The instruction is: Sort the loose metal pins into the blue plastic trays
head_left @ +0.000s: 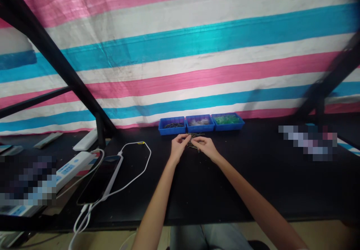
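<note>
Reaching over the black surface [197, 193], the left hand [179, 147] and the right hand [208, 148] were close together at a small pile of thin metal pieces [194, 147]. Their fingers were bent inward, tips at the pile; whether they gripped a piece, I could not tell. Just behind stood a blue left tray [172, 131] of dark pieces, a middle tray [200, 128] of whitish ones and a right tray [230, 126] of green ones
</note>
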Demonstrator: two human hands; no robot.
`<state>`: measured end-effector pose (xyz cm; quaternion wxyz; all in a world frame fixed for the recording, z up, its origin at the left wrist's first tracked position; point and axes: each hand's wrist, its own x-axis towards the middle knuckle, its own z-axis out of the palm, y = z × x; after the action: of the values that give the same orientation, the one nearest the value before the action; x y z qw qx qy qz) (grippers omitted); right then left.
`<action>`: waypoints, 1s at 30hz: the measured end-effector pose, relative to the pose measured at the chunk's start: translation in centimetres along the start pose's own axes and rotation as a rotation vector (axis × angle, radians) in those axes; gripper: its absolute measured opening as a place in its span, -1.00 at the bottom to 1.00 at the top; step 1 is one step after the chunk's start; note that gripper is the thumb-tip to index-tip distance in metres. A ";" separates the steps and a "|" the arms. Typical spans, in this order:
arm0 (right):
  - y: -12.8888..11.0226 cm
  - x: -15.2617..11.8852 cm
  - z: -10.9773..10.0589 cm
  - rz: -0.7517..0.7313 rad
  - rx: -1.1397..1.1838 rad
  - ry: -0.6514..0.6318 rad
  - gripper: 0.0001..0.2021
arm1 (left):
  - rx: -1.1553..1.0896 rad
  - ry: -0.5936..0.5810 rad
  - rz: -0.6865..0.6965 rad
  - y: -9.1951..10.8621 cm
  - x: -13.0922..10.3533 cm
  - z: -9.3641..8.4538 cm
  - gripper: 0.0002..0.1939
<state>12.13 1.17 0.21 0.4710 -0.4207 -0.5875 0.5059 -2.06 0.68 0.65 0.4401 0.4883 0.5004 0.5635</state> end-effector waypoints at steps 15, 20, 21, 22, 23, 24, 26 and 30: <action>-0.5 0.4 -0.6 0.030 0.044 0.170 -0.59 | -0.032 0.029 0.046 0.4 -0.1 -0.4 -0.59; 0.0 0.8 -0.1 0.019 -0.027 0.127 -0.63 | -0.077 0.179 0.064 0.5 0.2 -0.9 -0.60; 0.1 1.1 0.1 0.022 -0.029 0.120 -0.64 | -0.082 0.202 0.066 0.5 0.3 -1.0 -0.60; 0.1 1.5 0.3 0.025 -0.029 0.112 -0.64 | -0.087 0.221 0.068 0.5 0.3 -1.1 -0.60; 0.0 1.9 0.6 0.024 -0.026 0.106 -0.65 | -0.092 0.235 0.068 0.5 0.3 -1.2 -0.60; -0.2 2.4 0.9 0.019 -0.017 0.098 -0.65 | -0.095 0.243 0.067 0.5 0.3 -1.2 -0.60; -1.1 3.3 1.5 0.001 0.014 0.065 -0.65 | -0.091 0.247 0.067 0.4 0.3 -1.3 -0.61; -3.1 4.3 1.5 -0.054 0.035 -0.040 -0.62 | -0.046 0.223 0.059 0.1 0.4 -1.3 -0.62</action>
<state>9.74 4.68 3.74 0.4799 -0.3862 -0.5990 0.5116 -3.40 0.85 0.71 0.3762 0.4268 0.5185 0.6384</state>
